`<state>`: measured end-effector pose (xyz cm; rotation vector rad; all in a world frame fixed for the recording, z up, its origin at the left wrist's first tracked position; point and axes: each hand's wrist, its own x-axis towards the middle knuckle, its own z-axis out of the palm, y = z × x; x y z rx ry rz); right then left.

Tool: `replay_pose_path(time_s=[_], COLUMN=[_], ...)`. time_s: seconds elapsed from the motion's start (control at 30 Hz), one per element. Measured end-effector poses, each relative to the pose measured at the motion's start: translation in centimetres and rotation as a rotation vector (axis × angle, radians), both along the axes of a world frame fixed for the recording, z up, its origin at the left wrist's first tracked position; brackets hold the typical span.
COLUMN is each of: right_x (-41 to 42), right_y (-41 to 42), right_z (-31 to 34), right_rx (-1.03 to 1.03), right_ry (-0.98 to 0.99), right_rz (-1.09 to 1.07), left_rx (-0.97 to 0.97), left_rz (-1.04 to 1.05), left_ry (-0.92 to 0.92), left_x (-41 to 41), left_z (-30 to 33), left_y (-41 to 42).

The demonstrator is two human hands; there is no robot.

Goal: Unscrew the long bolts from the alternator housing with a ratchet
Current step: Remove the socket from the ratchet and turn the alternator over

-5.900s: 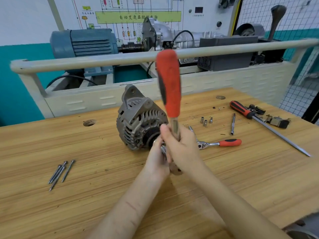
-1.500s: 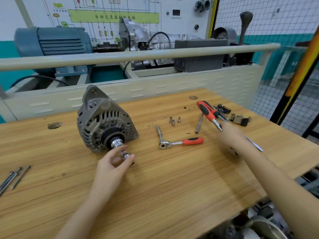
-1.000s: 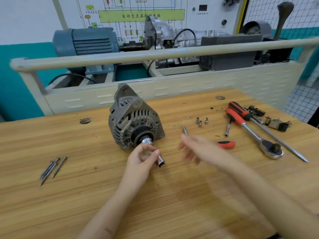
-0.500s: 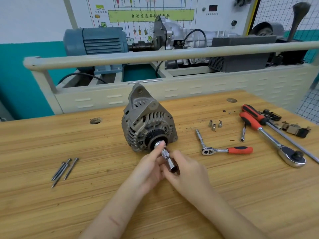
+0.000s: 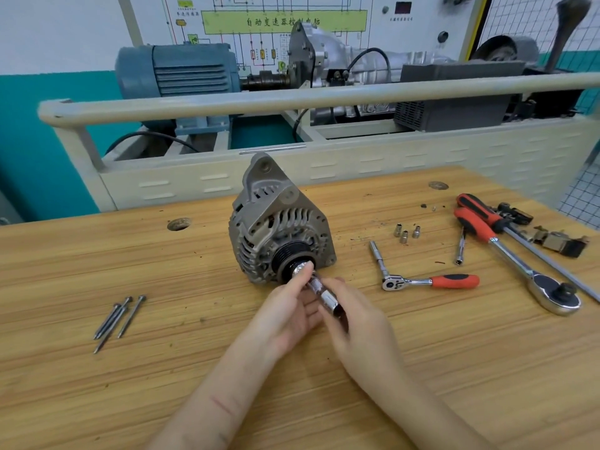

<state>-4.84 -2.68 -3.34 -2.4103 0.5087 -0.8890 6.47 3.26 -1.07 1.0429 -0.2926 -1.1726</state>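
Observation:
The grey alternator (image 5: pixel 276 222) stands on the wooden bench (image 5: pixel 162 368), its pulley facing me. A chrome socket with an extension bar (image 5: pixel 319 292) sticks out of the pulley nut toward me. My left hand (image 5: pixel 285 315) pinches the socket end near the pulley. My right hand (image 5: pixel 354 323) holds the bar's near end from the right. Several long bolts (image 5: pixel 118 318) lie loose on the bench at the left. A small red-handled ratchet (image 5: pixel 428 282) lies to the right of the alternator, and a big ratchet (image 5: pixel 516 261) lies further right.
Three small sockets (image 5: pixel 406 233) and a short extension (image 5: pixel 460 246) lie behind the small ratchet. A red-handled screwdriver (image 5: pixel 506 222) and black-and-brass parts (image 5: pixel 561 243) sit at the far right. A beige rail (image 5: pixel 292 97) and a training rig stand behind the bench.
The big ratchet left my right hand and now lies on the bench at the right. My right hand came back and took hold of the bar beside my left hand.

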Motion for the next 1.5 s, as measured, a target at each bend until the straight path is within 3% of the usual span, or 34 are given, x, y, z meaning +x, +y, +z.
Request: replay_pose_path(time_s=[0.07, 0.2, 0.27, 0.33, 0.4, 0.47, 0.5, 0.53, 0.73, 0.87, 1.17, 1.3, 1.37, 1.5], right_x=[0.2, 1.0, 1.2, 1.4, 1.4, 1.2, 1.2, 1.3, 2.8, 2.9, -0.9, -2.4, -2.7, -3.1], right_y=[0.7, 1.0, 0.1, -0.2, 0.1, 0.3, 0.5, 0.6, 1.7, 2.5, 1.7, 1.6, 1.4, 0.8], right_z=[0.4, 1.9, 2.4, 2.9, 2.7, 2.0, 1.9, 2.0, 2.6, 2.0, 1.2, 2.2, 2.9, 3.2], right_rx=[0.216, 1.38, 1.551, 1.426, 0.934, 0.268, 0.069, 0.002, 0.097, 0.324, 0.179, 0.221, 0.317, 0.698], right_ry=[-0.018, -0.015, 0.015, 0.007, 0.036, 0.155, 0.183, 0.177, 0.145, 0.042, 0.1, 0.1, 0.079, -0.041], right_rz=[0.064, 0.233, 0.27, 0.249, 0.129, -0.01, -0.036, -0.032, 0.106, 0.185, 0.211, 0.262, 0.294, 0.364], left_rx=[0.01, 0.001, -0.01, -0.001, 0.009, 0.01, 0.003, -0.012, -0.039, -0.002, -0.05, -0.089, -0.105, -0.121], left_rz=[-0.001, -0.022, -0.024, -0.037, -0.035, 0.003, 0.028, 0.059, 0.109, 0.089, 0.074, 0.093, 0.083, -0.005], left_ry=[0.04, 0.062, 0.099, 0.144, 0.21, 0.286, 0.304, 0.314, 0.275, 0.289, 0.321, 0.299, 0.303, 0.284], left_x=[0.0, 0.2, 0.4, 0.7, 1.0, 1.3, 1.4, 1.6, 2.3, 2.4, 2.5, 2.1, 1.9, 1.1], left_z=[-0.1, -0.2, 0.0, 0.2, 0.2, 0.1, 0.0, 0.1, 0.8, 0.9, 1.1, 0.9, 0.8, 0.9], left_y=[0.1, 0.3, 0.4, 0.5, 0.4, 0.1, -0.1, -0.2, -0.1, -0.1, 0.0, 0.1, 0.1, 0.8])
